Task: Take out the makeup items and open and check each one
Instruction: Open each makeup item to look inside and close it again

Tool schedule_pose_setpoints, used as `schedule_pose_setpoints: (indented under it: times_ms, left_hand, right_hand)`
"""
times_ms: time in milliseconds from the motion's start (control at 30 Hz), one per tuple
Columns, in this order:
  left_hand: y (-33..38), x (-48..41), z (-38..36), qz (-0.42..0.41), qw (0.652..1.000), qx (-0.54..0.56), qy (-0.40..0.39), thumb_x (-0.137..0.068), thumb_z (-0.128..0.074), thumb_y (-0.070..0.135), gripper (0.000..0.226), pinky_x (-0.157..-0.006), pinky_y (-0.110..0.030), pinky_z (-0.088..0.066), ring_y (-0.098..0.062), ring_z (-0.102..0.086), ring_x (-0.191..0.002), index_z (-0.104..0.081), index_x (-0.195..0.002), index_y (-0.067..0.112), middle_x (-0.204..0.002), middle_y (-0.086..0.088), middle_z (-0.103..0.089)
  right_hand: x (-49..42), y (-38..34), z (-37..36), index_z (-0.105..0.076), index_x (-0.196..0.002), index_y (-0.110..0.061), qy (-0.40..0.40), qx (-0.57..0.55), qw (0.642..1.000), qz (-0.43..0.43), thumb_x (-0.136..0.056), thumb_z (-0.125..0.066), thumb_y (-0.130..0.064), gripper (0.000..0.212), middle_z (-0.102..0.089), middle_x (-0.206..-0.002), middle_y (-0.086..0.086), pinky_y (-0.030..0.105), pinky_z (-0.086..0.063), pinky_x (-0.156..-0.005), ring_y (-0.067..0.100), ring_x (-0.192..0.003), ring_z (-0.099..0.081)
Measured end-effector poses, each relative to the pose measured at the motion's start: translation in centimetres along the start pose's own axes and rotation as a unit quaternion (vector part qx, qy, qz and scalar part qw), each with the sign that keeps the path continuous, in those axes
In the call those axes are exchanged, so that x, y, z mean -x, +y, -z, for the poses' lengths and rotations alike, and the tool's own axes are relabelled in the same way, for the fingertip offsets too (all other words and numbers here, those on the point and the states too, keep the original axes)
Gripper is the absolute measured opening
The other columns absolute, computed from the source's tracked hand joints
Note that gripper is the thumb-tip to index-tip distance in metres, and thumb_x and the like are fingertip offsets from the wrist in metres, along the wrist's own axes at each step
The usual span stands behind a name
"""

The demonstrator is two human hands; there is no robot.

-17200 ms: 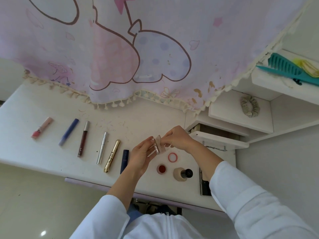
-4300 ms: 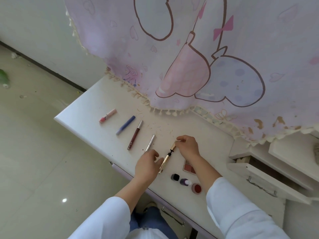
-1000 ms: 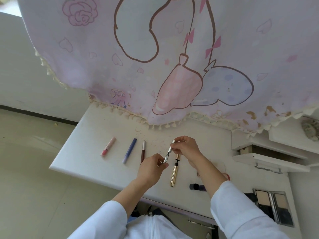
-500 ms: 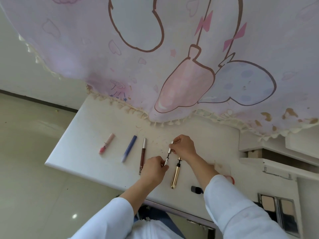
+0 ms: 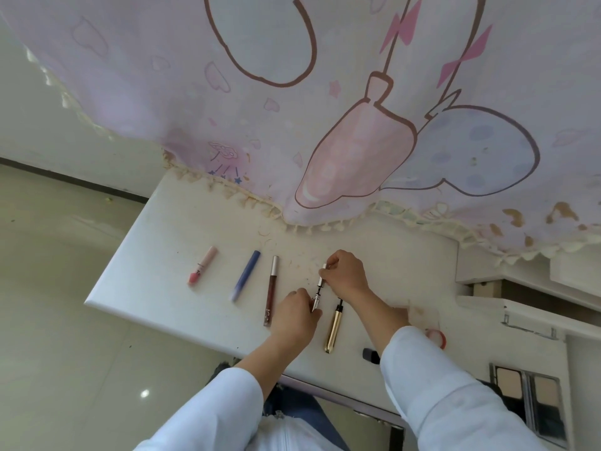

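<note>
Over the white desk (image 5: pixel 169 255) both hands hold a thin silver makeup pen (image 5: pixel 319 288). My left hand (image 5: pixel 294 315) grips its lower barrel and my right hand (image 5: pixel 344 275) pinches its cap end; a short dark neck shows between the two parts. To the right of my left hand a gold tube (image 5: pixel 334 327) lies on the desk. On the left a pink lip tube (image 5: pixel 202 265), a blue tube (image 5: pixel 245 275) and a dark red lip gloss (image 5: pixel 270 291) lie in a row.
A pink printed curtain (image 5: pixel 325 109) hangs over the back of the desk. A small black item (image 5: pixel 370 355) and a red-rimmed round lid (image 5: pixel 437 336) lie by my right sleeve. An open powder palette (image 5: pixel 527 395) sits at the lower right, near an open drawer (image 5: pixel 527 315).
The silver pen has stayed in both hands over the last second, now held lower and closer to the desk. The camera view has shifted slightly.
</note>
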State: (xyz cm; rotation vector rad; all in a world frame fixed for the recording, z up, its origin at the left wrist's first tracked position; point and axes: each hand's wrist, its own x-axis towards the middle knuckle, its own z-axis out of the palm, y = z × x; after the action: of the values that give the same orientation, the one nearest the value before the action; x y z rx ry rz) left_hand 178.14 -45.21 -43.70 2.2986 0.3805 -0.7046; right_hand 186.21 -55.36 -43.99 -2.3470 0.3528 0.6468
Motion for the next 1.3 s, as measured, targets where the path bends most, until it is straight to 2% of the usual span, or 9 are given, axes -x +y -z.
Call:
schedule_pose_setpoints:
  times_ms: [267,500,667,800,900,967,1100,1300]
  left_hand:
    - [-0.1,0.5,0.2,-0.018,1.000,-0.015,0.001,-0.089,-0.058,0.031,0.027,-0.066,-0.028,-0.040,-0.024,-0.058,-0.090,-0.052,-0.102,0.007,-0.104,-0.009,-0.059]
    - [-0.6,0.9,1.1,-0.025,0.999,-0.033,0.035,-0.090,-0.053,0.041,0.038,-0.076,-0.033,-0.048,-0.023,-0.060,-0.098,-0.050,-0.116,0.014,-0.114,-0.003,-0.058]
    - [-2.2,1.1,2.8,-0.005,0.993,0.019,0.118,-0.091,-0.051,0.040,0.030,-0.072,-0.033,-0.049,-0.019,-0.058,-0.091,-0.052,-0.109,0.017,-0.110,0.001,-0.056]
    - [-4.0,1.4,3.9,0.029,0.990,0.023,0.135,-0.091,-0.052,0.039,0.024,-0.068,-0.031,-0.047,-0.018,-0.055,-0.081,-0.051,-0.101,0.017,-0.102,0.001,-0.054]
    - [-4.9,1.8,4.0,0.054,0.990,0.019,0.130,-0.090,-0.054,0.040,0.027,-0.064,-0.028,-0.041,-0.016,-0.052,-0.077,-0.048,-0.103,0.017,-0.097,0.005,-0.048]
    - [-5.5,1.9,3.7,0.068,0.991,0.018,0.114,-0.089,-0.055,0.041,0.028,-0.063,-0.029,-0.042,-0.018,-0.055,-0.075,-0.046,-0.100,0.018,-0.091,0.005,-0.049]
    - [-6.1,1.7,3.3,0.064,0.993,0.006,0.097,-0.088,-0.055,0.040,0.025,-0.062,-0.029,-0.040,-0.018,-0.053,-0.075,-0.046,-0.093,0.016,-0.091,0.001,-0.053]
    - [-6.7,1.3,3.5,0.050,0.994,0.035,0.094,-0.089,-0.053,0.028,0.014,-0.067,-0.029,-0.043,-0.016,-0.052,-0.079,-0.058,-0.093,0.015,-0.097,0.001,-0.057]
  right_hand:
    - [0.5,0.3,0.3,-0.061,-0.101,-0.004,0.016,-0.005,1.000,0.016,-0.082,-0.066,-0.012,0.021,-0.061,-0.092,0.006,0.026,-0.042,-0.071,0.019,-0.085,-0.056]
    - [0.9,0.1,0.7,-0.062,-0.104,-0.005,0.028,-0.007,0.999,0.036,-0.084,-0.065,-0.014,0.022,-0.058,-0.091,0.002,0.024,-0.042,-0.074,0.016,-0.085,-0.055]
    - [1.4,-1.1,0.0,-0.063,-0.102,-0.008,0.020,-0.019,0.998,0.052,-0.083,-0.065,-0.014,0.020,-0.059,-0.088,0.002,0.026,-0.046,-0.074,0.019,-0.084,-0.059]
    - [1.8,-2.6,-1.8,-0.064,-0.101,-0.008,-0.007,-0.003,0.998,0.057,-0.083,-0.064,-0.015,0.019,-0.064,-0.092,0.005,0.026,-0.048,-0.075,0.022,-0.087,-0.062]
    - [2.3,-3.5,-3.4,-0.064,-0.104,-0.007,-0.043,0.009,0.997,0.067,-0.084,-0.062,-0.015,0.022,-0.065,-0.103,0.008,0.026,-0.046,-0.079,0.023,-0.096,-0.060]
    - [2.6,-3.8,-4.4,-0.062,-0.106,-0.006,-0.061,0.010,0.996,0.064,-0.086,-0.059,-0.015,0.023,-0.064,-0.108,0.008,0.028,-0.046,-0.083,0.023,-0.101,-0.059]
    - [2.9,-3.9,-5.5,-0.062,-0.110,-0.007,-0.060,0.003,0.997,0.040,-0.090,-0.054,-0.016,0.024,-0.064,-0.112,0.008,0.027,-0.044,-0.086,0.023,-0.105,-0.058]
    - [3.1,-3.8,-5.8,-0.062,-0.104,-0.004,-0.060,-0.010,0.998,0.012,-0.092,-0.052,-0.018,0.022,-0.066,-0.105,0.009,0.030,-0.044,-0.082,0.025,-0.100,-0.060]
